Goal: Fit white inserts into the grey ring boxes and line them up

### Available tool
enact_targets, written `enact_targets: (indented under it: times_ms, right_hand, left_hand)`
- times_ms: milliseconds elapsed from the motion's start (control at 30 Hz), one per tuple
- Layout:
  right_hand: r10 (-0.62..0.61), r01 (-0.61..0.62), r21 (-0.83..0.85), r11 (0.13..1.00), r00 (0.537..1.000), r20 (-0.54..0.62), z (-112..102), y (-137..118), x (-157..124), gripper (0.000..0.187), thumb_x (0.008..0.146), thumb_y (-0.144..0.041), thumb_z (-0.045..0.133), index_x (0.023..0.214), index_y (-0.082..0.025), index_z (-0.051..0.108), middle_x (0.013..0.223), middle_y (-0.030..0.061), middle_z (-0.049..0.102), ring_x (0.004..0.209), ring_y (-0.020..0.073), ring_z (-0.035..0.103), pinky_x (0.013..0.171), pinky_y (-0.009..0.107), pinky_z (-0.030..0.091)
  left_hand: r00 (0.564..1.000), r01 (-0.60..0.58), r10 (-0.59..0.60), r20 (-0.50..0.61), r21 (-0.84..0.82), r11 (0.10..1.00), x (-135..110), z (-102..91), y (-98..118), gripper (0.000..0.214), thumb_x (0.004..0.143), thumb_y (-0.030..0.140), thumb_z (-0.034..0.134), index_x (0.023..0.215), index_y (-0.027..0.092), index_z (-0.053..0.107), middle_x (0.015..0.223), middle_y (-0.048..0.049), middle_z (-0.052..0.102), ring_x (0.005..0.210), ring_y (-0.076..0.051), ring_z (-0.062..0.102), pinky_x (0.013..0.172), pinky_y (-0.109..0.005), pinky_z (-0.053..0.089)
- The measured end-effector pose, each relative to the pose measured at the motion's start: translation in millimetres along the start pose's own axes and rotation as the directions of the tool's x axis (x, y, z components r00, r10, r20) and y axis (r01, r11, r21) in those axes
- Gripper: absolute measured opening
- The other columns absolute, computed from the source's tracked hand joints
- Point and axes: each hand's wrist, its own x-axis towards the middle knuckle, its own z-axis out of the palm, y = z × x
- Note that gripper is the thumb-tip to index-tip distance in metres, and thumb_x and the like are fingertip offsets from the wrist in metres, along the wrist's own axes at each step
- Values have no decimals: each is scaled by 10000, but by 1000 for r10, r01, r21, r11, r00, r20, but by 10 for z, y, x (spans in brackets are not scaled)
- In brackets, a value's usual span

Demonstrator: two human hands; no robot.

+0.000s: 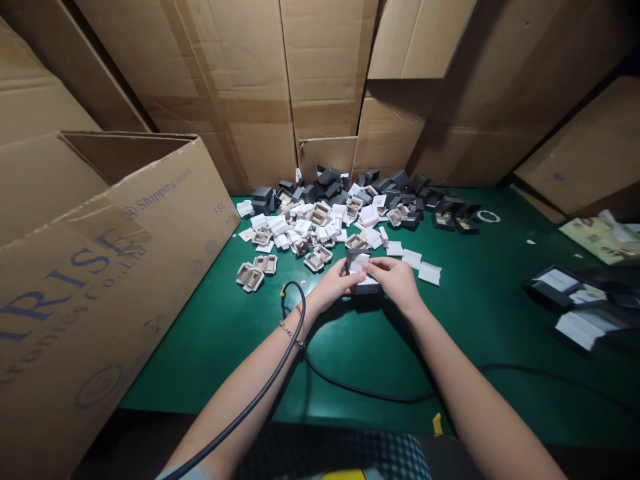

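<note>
A small black box (369, 289) with its lid raised is held just above the green table, a white insert (359, 264) showing inside it. My left hand (334, 285) grips the box from its left side, thumb across the front. From the right, my right hand (399, 283) pinches at the white insert, with thumb and forefinger together. The fingers partly hide the box. Beyond my hands lies a heap of white paper inserts (300, 225), and some brown-grey cardboard inserts (250, 277) lie to the left.
Several black boxes (330, 177) are piled along the back. A large carton (165, 220) stands at left, and more cartons (225, 87) wall the rear. A black cable (360, 396) loops across the table (210, 373) and over my left forearm. Opened black boxes (547, 290) lie at right.
</note>
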Motion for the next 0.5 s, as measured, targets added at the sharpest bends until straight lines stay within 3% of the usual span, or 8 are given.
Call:
enact_targets:
  times_ms: [333, 500]
  right_hand:
    - [-26, 23, -26, 999, 996, -91, 24, 81, 17, 355, 614, -504, 689, 700, -171, 604, 575, -2, 601, 533, 129, 499, 527, 260, 382]
    - [-82, 69, -108, 992, 990, -118, 39, 132, 66, 333, 642, -448, 640, 839, -180, 617, 778, 30, 657, 609, 141, 538, 590, 281, 424]
  left_hand:
    - [1000, -18, 18, -6, 40, 999, -12, 29, 14, 495, 669, 295, 742, 1115, 158, 575, 875, -46, 626, 758, -146, 583, 690, -273, 492]
    - [999, -12, 6, 49, 120, 993, -25, 38, 39, 540, 661, 311, 739, 1145, 147, 565, 815, -15, 574, 693, -114, 530, 609, -231, 458]
